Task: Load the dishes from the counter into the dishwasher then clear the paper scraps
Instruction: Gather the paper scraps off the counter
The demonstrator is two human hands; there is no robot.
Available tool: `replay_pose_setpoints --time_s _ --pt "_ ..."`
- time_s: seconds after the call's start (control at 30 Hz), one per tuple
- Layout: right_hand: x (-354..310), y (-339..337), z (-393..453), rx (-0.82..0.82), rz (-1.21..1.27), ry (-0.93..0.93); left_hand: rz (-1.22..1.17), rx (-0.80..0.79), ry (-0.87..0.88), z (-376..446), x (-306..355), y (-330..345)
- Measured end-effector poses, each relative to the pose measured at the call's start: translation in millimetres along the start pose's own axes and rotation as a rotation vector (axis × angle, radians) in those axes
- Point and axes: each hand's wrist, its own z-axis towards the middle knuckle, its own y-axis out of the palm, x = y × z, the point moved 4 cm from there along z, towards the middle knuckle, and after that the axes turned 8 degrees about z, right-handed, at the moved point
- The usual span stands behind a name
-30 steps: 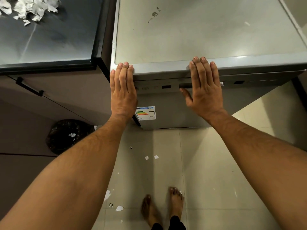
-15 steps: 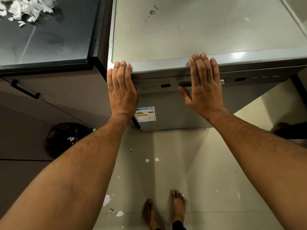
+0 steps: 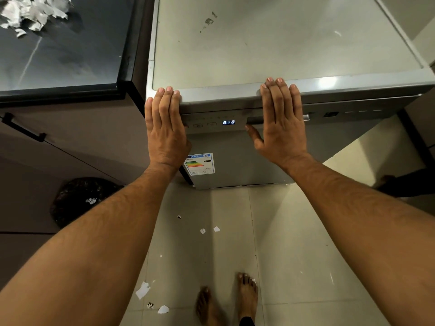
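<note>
both hands flat against the dishwasher [image 3: 270, 43], door closed. left hand [image 3: 166, 132] at the front left corner, fingers straight and together, fingertips [image 3: 168, 90] reaching the top front edge; palm lies over the left end of the control strip. right hand [image 3: 281, 123] further right on the same front edge, fingers straight, thumb spread out to the left toward the panel; nothing gripped by either hand.

lit display [image 3: 228, 122] on the control strip between the two hands reads in pale blue digits. energy label [image 3: 200, 164] stuck on the door face just below the left wrist.

dishwasher top is bare grey with a few dark smudges near the back. dark counter [image 3: 58, 55] adjoins it to the left; a heap of torn paper scraps [image 3: 30, 12] sits at its far left corner, partly cut by the frame edge. more scraps on floor [image 3: 209, 230] lie on the pale tiles in front of the machine, with larger pieces [image 3: 142, 290] near the left forearm. black bin bag [image 3: 80, 201] stands on the floor by the cabinet, below the counter, a white scrap on it.

bare feet [image 3: 226, 300] on the tiles at bottom centre. a dark shape at the right edge, cannot tell what.
</note>
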Motion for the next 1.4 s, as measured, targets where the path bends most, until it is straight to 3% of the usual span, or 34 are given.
replay_pose_setpoints --time_s 1.4 --pt "-5.5 6.1 2.1 0.083 -0.011 0.058 -0.021 -0.029 -0.008 -0.1 0.5 1.3"
